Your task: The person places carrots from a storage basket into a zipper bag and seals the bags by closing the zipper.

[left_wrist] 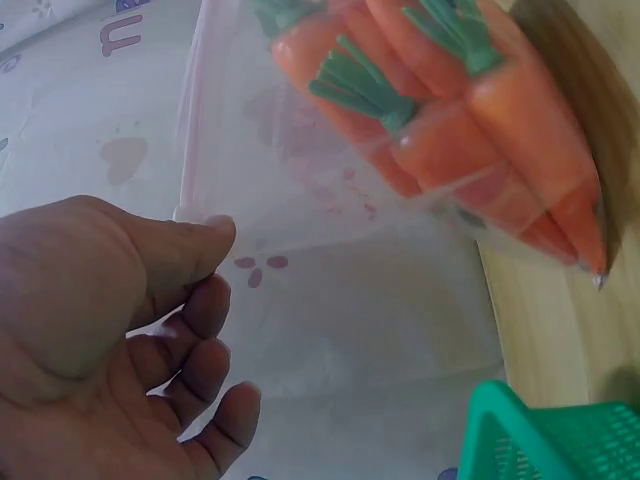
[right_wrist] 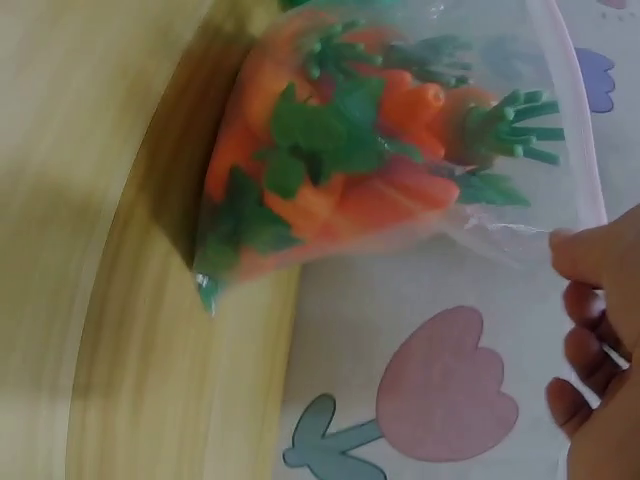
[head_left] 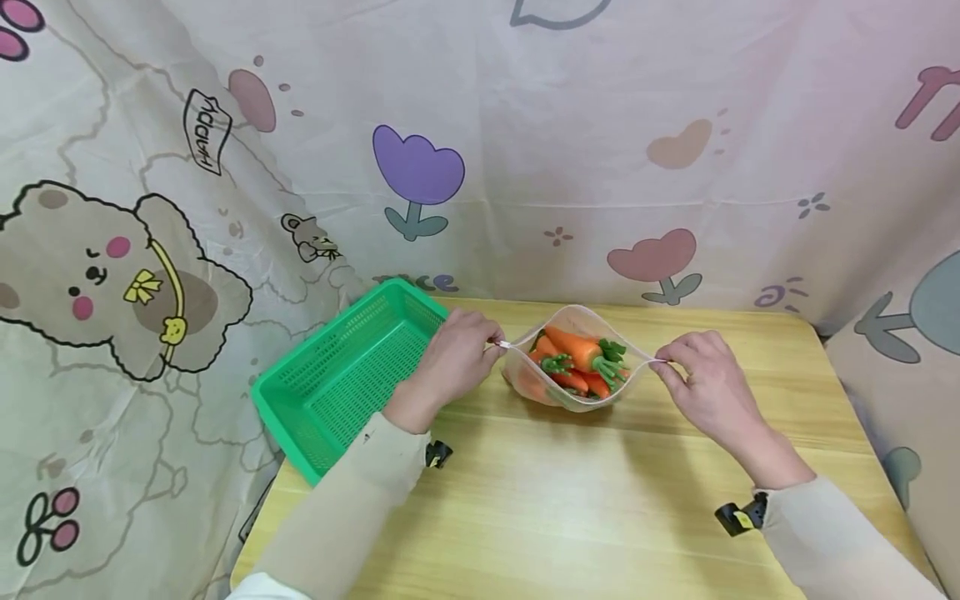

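A clear zip bag (head_left: pixel 542 392) full of orange carrots (head_left: pixel 573 350) with green tops stands on the table, its mouth spread wide. My left hand (head_left: pixel 461 354) pinches the left corner of the bag's rim between thumb and forefinger, beside a small white slider. At the opposite corner my right hand (head_left: pixel 708 383) pinches the rim the same way. In the left wrist view the carrots (left_wrist: pixel 440 130) show through the plastic, and the thumb of the left hand (left_wrist: pixel 120 320) lies on the zip edge. Green leaves lie among the carrots (right_wrist: pixel 390 200) in the right wrist view.
A green perforated basket (head_left: pixel 300 392) sits at the left of the wooden table (head_left: pixel 555 500), close by my left forearm. Behind the table hangs a pale cloth (head_left: pixel 540 150) printed with flowers and a bear. Small black devices are strapped at both wrists.
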A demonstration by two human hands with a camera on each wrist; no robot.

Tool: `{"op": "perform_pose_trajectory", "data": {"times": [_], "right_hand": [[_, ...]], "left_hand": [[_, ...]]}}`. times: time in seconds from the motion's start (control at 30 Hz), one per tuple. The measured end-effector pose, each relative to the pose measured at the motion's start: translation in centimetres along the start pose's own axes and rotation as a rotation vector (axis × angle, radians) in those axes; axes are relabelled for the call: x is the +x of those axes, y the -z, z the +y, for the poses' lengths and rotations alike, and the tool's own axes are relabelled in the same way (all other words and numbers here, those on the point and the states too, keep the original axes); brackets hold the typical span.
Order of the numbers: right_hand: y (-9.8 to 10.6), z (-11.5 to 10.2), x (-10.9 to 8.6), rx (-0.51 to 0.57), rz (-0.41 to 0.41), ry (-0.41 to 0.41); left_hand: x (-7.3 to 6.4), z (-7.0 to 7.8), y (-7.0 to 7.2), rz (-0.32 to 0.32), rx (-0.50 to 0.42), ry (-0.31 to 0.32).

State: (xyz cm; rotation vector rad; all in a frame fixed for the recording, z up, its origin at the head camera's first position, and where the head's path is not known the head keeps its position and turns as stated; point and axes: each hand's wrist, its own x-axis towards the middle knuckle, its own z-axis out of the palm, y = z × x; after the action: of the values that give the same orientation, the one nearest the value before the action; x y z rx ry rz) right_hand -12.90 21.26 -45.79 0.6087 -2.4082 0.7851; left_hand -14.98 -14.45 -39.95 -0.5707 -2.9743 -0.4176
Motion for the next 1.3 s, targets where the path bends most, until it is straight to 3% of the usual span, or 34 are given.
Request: {"op": "perform_pose_trajectory", "data": {"times": [0.17,0.23,0.5,0.67,0.77,0.87,1.03,1.2,1.3], "right_hand": [[0.4,-1.0,0.5,0.093,0.173,-0.033],[0.6,-1.1,0.8,0.084,0.203,-0.049],[-0.5,-0.6,0.0,-0.026,0.049,-0.082],[0.3,-0.9,-0.4,0.002,-0.050,-0.112],[0.7,-1.3,-0.2,0.052,-0.095,-0.088],[0.7,-1.5,0.1,0.098,-0.057,0.015],[0.7,-0.9,0.5,0.108,0.107,0.178],[0.4,-0.2,0.4,-0.032,0.030,0.157],[0.2,-0.1,0.3,-0.076,0.011,0.131]], "left_hand": [[-0.1,0.3,0.6,0.063,-0.053,0.020],[-0.4,0.1,0.7,0.088,-0.058,0.042],[-0.8,-1.2,-0.6,0.023,0.007,0.171],[-1.5,-1.0,-0.5,0.027,-0.057,0.152],[-1.7,-0.7,-0.4,0.037,-0.079,0.122],[-2.1,-0.6,-0.3,0.056,-0.082,0.097],[-3.1,-0.6,-0.1,0.130,-0.041,0.107],[-3.4,-0.4,-0.9,0.128,0.087,0.063],[-3.3,-0.4,-1.2,0.120,0.097,0.060]]}}
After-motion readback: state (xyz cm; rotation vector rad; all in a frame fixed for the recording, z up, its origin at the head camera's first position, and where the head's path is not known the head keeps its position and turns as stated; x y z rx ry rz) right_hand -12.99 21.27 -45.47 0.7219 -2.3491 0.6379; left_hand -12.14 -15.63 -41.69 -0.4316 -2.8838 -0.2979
